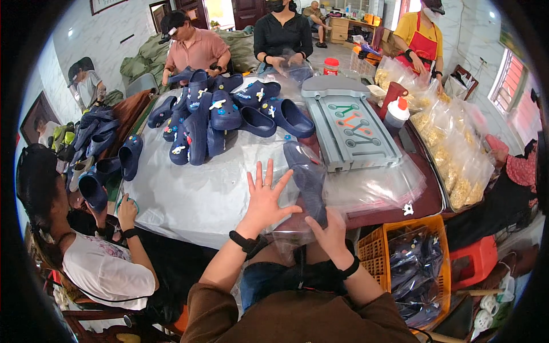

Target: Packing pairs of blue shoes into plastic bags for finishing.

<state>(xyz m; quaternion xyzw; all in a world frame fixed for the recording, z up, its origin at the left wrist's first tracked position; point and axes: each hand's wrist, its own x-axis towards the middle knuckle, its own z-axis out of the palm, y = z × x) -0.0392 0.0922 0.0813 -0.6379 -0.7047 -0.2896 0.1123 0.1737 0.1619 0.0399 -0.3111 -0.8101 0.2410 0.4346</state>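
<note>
1. Right hand [330, 231] is gripping the lower end of a navy clog [307, 177] that is sitting inside a clear plastic bag [297, 226]; fingers are closed round the heel through the film.
2. Left hand [264, 200] is spreading wide open, all fingers fanned, holding nothing, hovering just beside the bagged clog over the desk [189, 200].
3. The bagged clog is standing tilted at the near edge of the desk, toe pointing away, between both hands.
4. Handling, judging: foam clog is looking light, springy, not fragile; the film is looking slippery and floppy, so gripping the heel or sole edge through the bag is looking safest, not the loose film.
5. Counts: one clog in hand; a pile of loose navy clogs [220, 114] mid-desk, over a dozen, exact number unclear because they are overlapping; several more at the left edge.
6. One grey mould tray [351, 123] is lying right of the pile; a stack of empty clear bags [377, 186] is lying under and beside it.
7. One orange crate [372, 251] is sitting low right, holding bagged clogs, count unclear.
8. Five other people are sitting or standing round the desk.
</note>
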